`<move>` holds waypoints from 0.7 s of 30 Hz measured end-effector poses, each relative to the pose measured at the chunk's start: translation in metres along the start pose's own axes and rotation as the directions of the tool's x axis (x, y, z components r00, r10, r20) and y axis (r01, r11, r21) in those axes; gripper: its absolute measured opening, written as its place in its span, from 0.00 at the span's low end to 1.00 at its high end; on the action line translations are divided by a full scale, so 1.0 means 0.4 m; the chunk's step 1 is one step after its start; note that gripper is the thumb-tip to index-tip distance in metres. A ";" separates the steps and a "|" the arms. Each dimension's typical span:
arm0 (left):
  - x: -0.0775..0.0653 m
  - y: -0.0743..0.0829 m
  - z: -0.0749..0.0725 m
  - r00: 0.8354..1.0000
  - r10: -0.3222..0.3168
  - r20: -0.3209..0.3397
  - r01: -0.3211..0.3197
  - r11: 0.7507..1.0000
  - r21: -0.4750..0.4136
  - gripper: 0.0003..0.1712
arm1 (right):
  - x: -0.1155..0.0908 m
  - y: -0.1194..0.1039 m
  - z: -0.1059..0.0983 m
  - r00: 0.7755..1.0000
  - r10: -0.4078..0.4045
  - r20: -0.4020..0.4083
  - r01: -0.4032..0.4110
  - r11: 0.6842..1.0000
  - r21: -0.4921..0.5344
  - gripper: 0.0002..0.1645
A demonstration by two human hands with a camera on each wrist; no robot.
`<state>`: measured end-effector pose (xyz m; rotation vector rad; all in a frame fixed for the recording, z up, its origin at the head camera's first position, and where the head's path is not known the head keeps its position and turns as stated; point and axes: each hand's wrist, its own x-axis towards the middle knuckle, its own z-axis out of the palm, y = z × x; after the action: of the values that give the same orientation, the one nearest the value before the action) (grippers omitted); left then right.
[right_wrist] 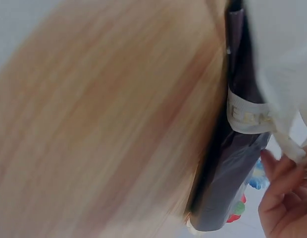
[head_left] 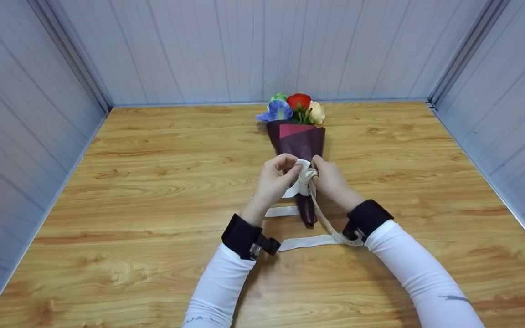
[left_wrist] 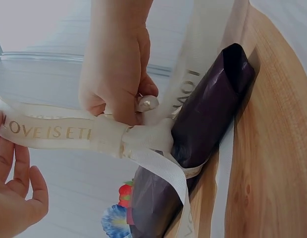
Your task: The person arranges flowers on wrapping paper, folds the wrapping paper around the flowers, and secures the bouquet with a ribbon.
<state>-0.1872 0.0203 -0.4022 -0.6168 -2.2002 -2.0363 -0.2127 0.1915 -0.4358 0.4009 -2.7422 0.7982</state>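
Note:
A small bouquet [head_left: 300, 141] in dark purple wrapping lies on the wooden table, blooms away from me. White ribbon [head_left: 304, 184] with gold lettering circles its narrow lower part and bunches into a knot on top, best seen in the left wrist view. My left hand [head_left: 274, 177] pinches a ribbon band, stretched out from the knot; its letters read "LOVE IS ET". On the other side, my right hand [head_left: 331, 180] pinches a gathered, twisted bit of the same ribbon close to the knot. In the right wrist view the right hand [right_wrist: 287, 198] shows beside the wrapping, partly cut off.
Loose ribbon tails [head_left: 310, 242] trail over the table [head_left: 153, 214] below the bouquet and pass near the right wrist strap. Red, blue and cream flowers [head_left: 296, 108] top the wrap near the back wall [head_left: 244, 50]. Pale panels also stand at both sides.

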 end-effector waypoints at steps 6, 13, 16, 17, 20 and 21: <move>0.001 -0.007 -0.001 1.000 0.017 -0.004 -0.017 1.000 0.016 0.06 | 0.011 0.008 0.002 0.992 0.103 0.066 -0.115 0.968 0.222 0.10; -0.005 -0.018 0.003 1.000 0.004 -0.018 -0.004 1.000 0.014 0.05 | 0.000 0.033 0.013 0.975 0.133 0.176 -0.207 0.824 0.528 0.12; -0.002 -0.020 0.004 1.000 0.004 -0.021 -0.004 1.000 0.010 0.06 | 0.000 0.039 0.012 0.979 0.115 0.170 -0.192 0.803 0.564 0.14; 0.000 -0.019 0.003 1.000 0.004 -0.021 -0.004 1.000 0.004 0.06 | 0.001 0.039 0.010 0.980 0.113 0.161 -0.186 0.801 0.569 0.15; 0.006 -0.013 0.001 1.000 0.013 -0.021 -0.013 1.000 -0.014 0.06 | 0.006 0.039 0.003 0.981 0.107 0.159 -0.183 0.775 0.605 0.17; 0.008 -0.011 -0.001 1.000 0.017 -0.024 -0.017 1.000 -0.013 0.06 | 0.007 0.038 0.001 0.981 0.106 0.161 -0.185 0.761 0.622 0.16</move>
<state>-0.1917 0.0205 -0.4053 -0.6070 -2.1630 -2.0408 -0.2205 0.2032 -0.4425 0.3619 -2.5446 1.8140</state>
